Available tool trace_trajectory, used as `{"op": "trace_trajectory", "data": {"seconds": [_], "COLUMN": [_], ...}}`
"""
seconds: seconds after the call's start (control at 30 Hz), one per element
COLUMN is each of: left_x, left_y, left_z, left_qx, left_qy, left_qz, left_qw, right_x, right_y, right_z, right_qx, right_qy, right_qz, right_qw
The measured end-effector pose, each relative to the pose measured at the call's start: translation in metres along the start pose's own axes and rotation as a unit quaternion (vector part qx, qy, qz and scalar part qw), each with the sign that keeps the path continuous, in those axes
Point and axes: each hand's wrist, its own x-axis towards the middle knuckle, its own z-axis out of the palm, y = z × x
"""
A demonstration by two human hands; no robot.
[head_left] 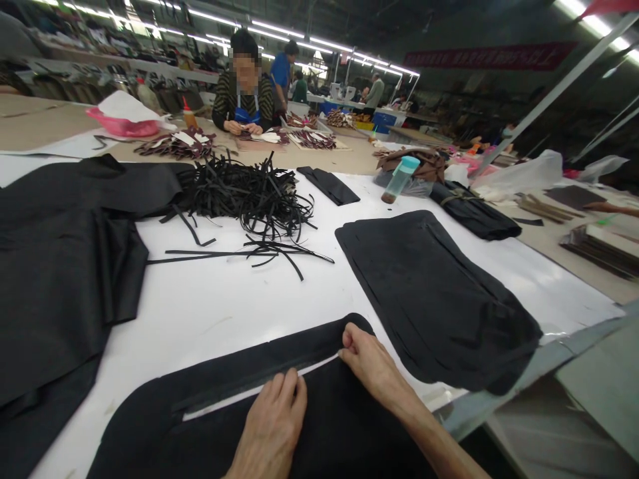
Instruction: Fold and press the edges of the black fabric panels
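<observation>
A black leather-like panel (329,426) with rounded corners lies in front of me on the white tabletop. Along its upper part runs a long narrow white line (224,403); whether it is a slot showing the table or a strip of tape I cannot tell. My left hand (274,419) rests flat on the panel, fingertips at the middle of that line. At the line's right end, near the panel's corner, my right hand (369,362) has its fingers curled in a pinch on the panel. Its fingertips partly hide what they grip.
Stacked black panels (429,293) lie to the right. Thin black strips (244,193) form a heap beyond, near a teal-lidded bottle (401,179). Large black sheets (54,286) cover the left side. Across the table a co-worker (243,100) handles small pieces.
</observation>
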Motion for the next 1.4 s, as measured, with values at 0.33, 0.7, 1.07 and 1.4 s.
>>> {"op": "trace_trajectory", "data": {"seconds": [0.33,0.7,1.07,1.4], "left_x": [-0.062,-0.061,-0.066,-0.062], "left_y": [-0.047,-0.085,-0.094,-0.1], "left_z": [-0.038,-0.072,-0.055,-0.053], "left_qx": [-0.074,-0.194,-0.15,-0.123], "left_qy": [0.079,-0.023,-0.056,-0.074], "left_qz": [-0.059,-0.276,-0.216,-0.17], "left_qw": [0.992,0.941,0.963,0.975], "right_x": [-0.02,-0.021,-0.013,-0.001], "right_y": [0.003,-0.106,-0.124,-0.131], "right_z": [0.011,0.057,0.097,0.084], "right_qx": [-0.191,-0.043,-0.187,-0.13], "right_qy": [0.16,0.019,0.101,-0.009], "right_qz": [-0.091,-0.423,-0.529,-0.465], "right_qw": [0.964,0.905,0.822,0.875]}}
